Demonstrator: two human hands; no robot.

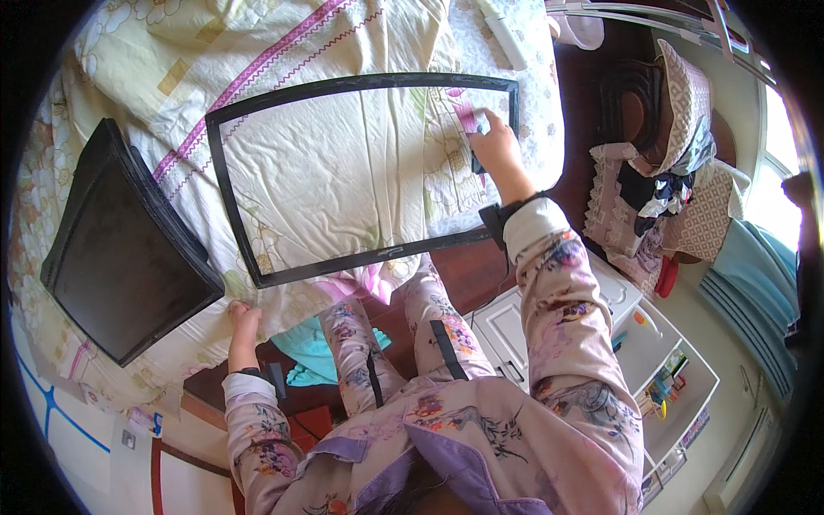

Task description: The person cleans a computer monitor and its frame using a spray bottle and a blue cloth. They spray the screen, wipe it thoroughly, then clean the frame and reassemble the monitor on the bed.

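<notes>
A thin black monitor bezel [360, 258] lies on the patterned bedspread [335, 167], with the cloth showing through its opening. Inside the bezel's right end, my right hand [497, 147] bends over the bed, its index finger stretched out. A small black piece [477, 163] sits by its thumb side; the fingers hide whether it is held. To the left lies a black monitor [132, 251], its dark screen facing up. My left hand [243, 320] rests at the bed's near edge, below the monitor, fingers curled; whether it grips the cloth is hidden.
A white bottle [505, 35] lies on the bed beyond the bezel. To the right, a chair [683, 109] carries clothes [663, 193]. A white cabinet [512, 328] with open shelves stands close on my right. Turquoise cloth [312, 354] hangs near my legs.
</notes>
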